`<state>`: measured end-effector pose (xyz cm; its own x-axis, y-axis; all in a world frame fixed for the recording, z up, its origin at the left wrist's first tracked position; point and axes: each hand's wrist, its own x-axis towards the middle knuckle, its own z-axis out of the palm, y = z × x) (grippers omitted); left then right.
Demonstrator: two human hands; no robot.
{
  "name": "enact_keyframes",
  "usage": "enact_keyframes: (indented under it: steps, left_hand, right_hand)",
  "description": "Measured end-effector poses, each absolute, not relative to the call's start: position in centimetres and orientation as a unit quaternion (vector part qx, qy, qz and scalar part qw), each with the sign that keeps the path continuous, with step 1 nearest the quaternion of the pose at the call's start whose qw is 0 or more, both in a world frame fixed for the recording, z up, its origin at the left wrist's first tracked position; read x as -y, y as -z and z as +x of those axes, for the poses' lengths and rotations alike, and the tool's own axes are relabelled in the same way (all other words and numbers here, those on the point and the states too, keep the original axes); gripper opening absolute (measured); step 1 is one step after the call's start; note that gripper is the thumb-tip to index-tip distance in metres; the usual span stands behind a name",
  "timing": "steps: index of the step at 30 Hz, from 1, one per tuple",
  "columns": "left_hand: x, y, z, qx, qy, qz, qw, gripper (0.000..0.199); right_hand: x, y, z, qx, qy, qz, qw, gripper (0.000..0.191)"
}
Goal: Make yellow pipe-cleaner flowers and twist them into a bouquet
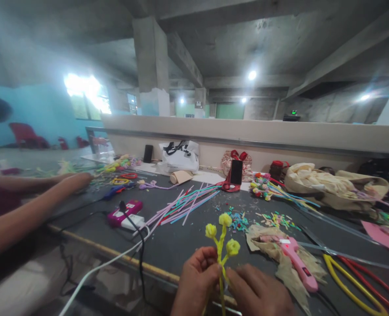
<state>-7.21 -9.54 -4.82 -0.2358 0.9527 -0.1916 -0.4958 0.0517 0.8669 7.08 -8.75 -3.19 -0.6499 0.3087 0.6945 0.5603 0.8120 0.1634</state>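
Low in the head view, near the table's front edge, a yellow artificial flower stem [220,248] with three round blooms stands upright between my hands. My left hand [199,281] pinches the stem below the blooms, thumb against fingertips. From the other side my right hand [260,292] closes in at the lower stem, its fingers bent together and slightly blurred; the fingertips are at the stem, and anything small between them is hidden. To the right lies a pink glue gun [299,265] on a crumpled tan cloth [284,272].
Scissors [348,276] with red and yellow handles lie at right. Lilac and blue stems [187,202], cut bits [238,221] and a purple power strip [125,213] with cables cover the middle. A co-worker's arms [39,210] reach in from the left. A low partition [247,131] runs behind.
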Motion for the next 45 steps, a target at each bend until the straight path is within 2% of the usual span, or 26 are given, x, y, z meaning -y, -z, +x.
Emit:
enact_keyframes:
  steps: [5, 13, 21, 26, 30, 37, 45]
  left_hand:
    - [9.6, 4.9, -7.1, -0.441, -0.643, 0.235, 0.580, 0.019]
    - [10.4, 3.6, -6.8, -0.395, -0.632, 0.261, 0.614, 0.017]
    - [10.7, 2.7, -6.5, -0.328, -0.627, 0.211, 0.674, 0.025]
    - [10.8, 2.9, -6.4, -0.322, -0.620, 0.222, 0.680, 0.028]
    - [10.7, 3.1, -6.4, -0.331, -0.615, 0.218, 0.681, 0.030]
    - [10.2, 3.4, -6.4, -0.332, -0.598, 0.223, 0.695, 0.029]
    - [11.1, 3.9, -6.0, -0.311, -0.628, 0.269, 0.661, 0.024]
  right_hand:
    - [8.5, 0.7, 7.1, 0.892, 0.270, -0.131, 0.338, 0.026]
    - [7.8, -1.6, 6.6, 0.919, 0.234, -0.025, 0.316, 0.018]
    - [7.8, -2.4, 6.4, 0.939, 0.211, -0.014, 0.271, 0.014]
    - [7.6, -2.5, 6.9, 0.960, 0.205, -0.021, 0.189, 0.012]
    - [7.6, -2.7, 7.0, 0.961, 0.222, -0.011, 0.163, 0.014]
    - [7.9, -3.4, 7.2, 0.960, 0.224, -0.010, 0.169, 0.011]
    - [7.5, -2.1, 8.4, 0.916, 0.274, 0.021, 0.293, 0.029]
